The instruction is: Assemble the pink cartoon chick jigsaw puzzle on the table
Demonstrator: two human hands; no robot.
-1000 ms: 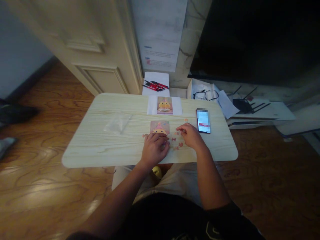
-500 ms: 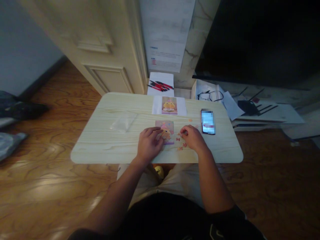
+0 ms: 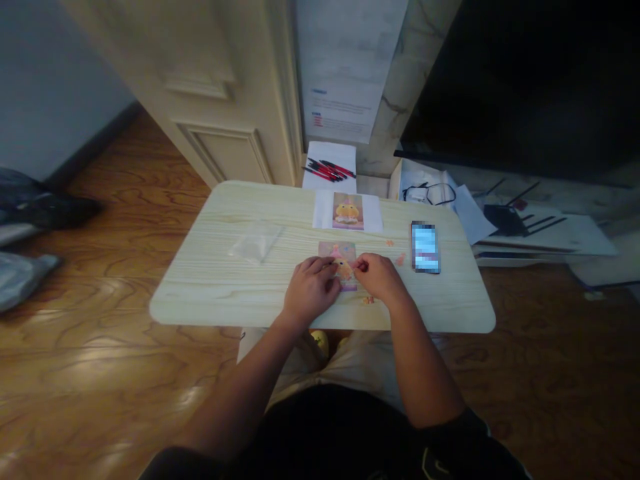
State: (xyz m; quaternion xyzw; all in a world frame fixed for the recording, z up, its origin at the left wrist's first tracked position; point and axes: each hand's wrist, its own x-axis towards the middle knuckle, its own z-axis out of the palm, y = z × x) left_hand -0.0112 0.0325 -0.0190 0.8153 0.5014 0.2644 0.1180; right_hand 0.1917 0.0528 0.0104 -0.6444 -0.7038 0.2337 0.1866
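A small partly built jigsaw puzzle (image 3: 339, 260) with a yellow duck picture lies on the pale wooden table (image 3: 220, 287). My left hand (image 3: 311, 289) rests on the puzzle's left edge, fingers curled down onto it. My right hand (image 3: 380, 276) sits at the puzzle's right edge, fingertips pinched together on something I cannot make out. Loose pink puzzle pieces (image 3: 400, 259) lie scattered to the right, and one more piece (image 3: 369, 301) lies just below my right hand. A reference picture (image 3: 348, 211) of the same duck lies farther back on white paper.
A phone (image 3: 425, 247) with a lit screen lies at the right of the table. A clear plastic bag (image 3: 256, 244) lies at the left. Behind the table are red and black pens (image 3: 331, 170) on paper, glasses (image 3: 429, 193), a router (image 3: 505, 218) and a dark screen.
The camera view has shifted, so the table sits further right in frame. My right hand has moved left from the loose pieces to the puzzle's right edge. My left hand stays on the puzzle.
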